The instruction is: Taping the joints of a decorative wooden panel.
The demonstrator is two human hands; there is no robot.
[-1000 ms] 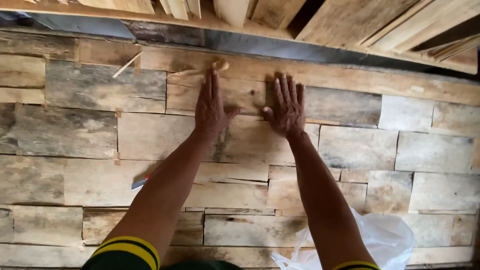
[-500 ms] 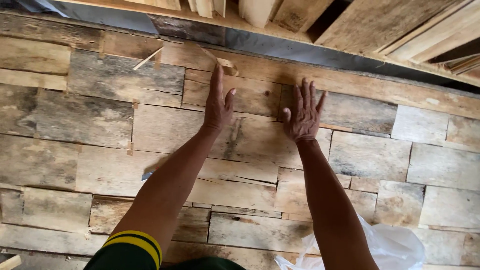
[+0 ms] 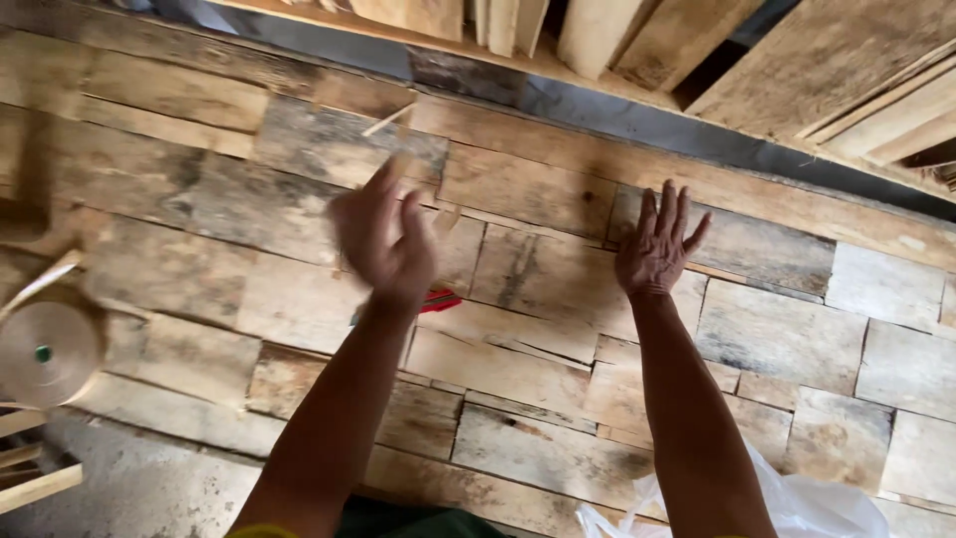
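Your left hand hovers blurred, grip open and empty; your right hand rests spread, holding nothing, on the planks.

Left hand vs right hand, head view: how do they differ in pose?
The left hand is lifted off the wooden pieces, blurred, fingers loosely curled; the right hand is sharp, fingers spread and extended over the wood. The left hand is near a small red object; the right hand has only wood about it. Both are bare and hold nothing.

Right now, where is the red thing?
In the head view, the red thing lies on the patchwork wooden boards, just right of the left hand at its wrist.
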